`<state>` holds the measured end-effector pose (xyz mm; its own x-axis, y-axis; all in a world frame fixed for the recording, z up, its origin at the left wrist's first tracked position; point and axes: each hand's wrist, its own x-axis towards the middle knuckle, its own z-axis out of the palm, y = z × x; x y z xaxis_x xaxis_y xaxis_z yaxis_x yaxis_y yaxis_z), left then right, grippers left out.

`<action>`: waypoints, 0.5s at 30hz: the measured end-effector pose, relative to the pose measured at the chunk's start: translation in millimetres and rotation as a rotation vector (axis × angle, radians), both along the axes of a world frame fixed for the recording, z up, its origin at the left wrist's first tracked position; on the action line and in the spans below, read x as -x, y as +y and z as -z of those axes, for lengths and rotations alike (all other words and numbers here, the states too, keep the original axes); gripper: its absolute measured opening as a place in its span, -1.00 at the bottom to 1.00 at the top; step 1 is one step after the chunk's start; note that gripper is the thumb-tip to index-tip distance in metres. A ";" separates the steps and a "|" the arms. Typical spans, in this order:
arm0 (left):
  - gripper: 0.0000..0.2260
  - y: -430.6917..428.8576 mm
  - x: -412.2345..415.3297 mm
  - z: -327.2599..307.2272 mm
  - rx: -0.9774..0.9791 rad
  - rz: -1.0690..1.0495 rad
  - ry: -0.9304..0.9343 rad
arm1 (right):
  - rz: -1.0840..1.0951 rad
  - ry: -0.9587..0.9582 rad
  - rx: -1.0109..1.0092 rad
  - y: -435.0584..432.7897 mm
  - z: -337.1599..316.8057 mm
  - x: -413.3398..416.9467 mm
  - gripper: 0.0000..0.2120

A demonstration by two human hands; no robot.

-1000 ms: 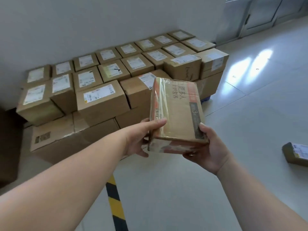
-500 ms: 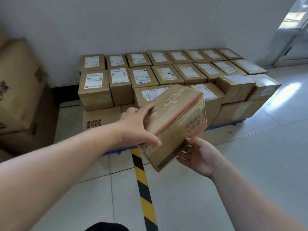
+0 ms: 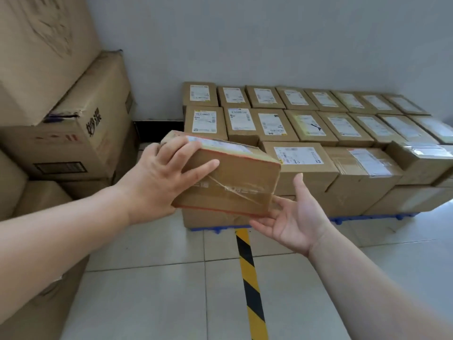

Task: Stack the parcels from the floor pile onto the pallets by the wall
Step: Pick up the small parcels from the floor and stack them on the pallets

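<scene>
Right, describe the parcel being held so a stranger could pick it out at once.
Find the blue pallet of stacked parcels against the wall. Before its left end, above the yellow-black floor stripe, the left hand grips a parcel, the right hand open beneath it. It alone is tilted, off the stack, orange-edged.

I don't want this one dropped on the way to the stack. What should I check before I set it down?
1. Left hand grips parcel: ok.
2. Right hand supporting it: not ok, it is open, with only fingertips at the lower right corner.
3. Parcel level: not ok, tilted.
4. Label facing up: ok, like those on the stack.
5. Free spot at the stack's front left: cannot tell, the parcel hides it.
</scene>
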<state>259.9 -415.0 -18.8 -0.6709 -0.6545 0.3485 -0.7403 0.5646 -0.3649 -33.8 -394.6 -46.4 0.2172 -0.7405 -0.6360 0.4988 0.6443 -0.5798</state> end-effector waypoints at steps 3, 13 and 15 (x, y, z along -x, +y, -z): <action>-0.17 -8.5 -14.5 23.3 0.188 0.051 0.009 | -0.086 0.025 -0.007 -12.3 -10.6 -22.3 -0.15; -0.11 -20.3 -30.0 35.9 -0.455 -0.411 0.932 | 0.071 0.143 -0.006 -32.9 -0.3 -49.0 -0.53; -0.14 -25.5 -18.5 34.8 -0.897 -0.637 1.331 | 0.095 0.142 -0.022 -34.8 8.6 -50.6 -0.55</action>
<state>278.3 -440.5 -53.6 0.1730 -0.9668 -0.1882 -0.4189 -0.2452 0.8743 16.7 -429.4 -55.0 0.0538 -0.7387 -0.6719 0.4717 0.6119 -0.6349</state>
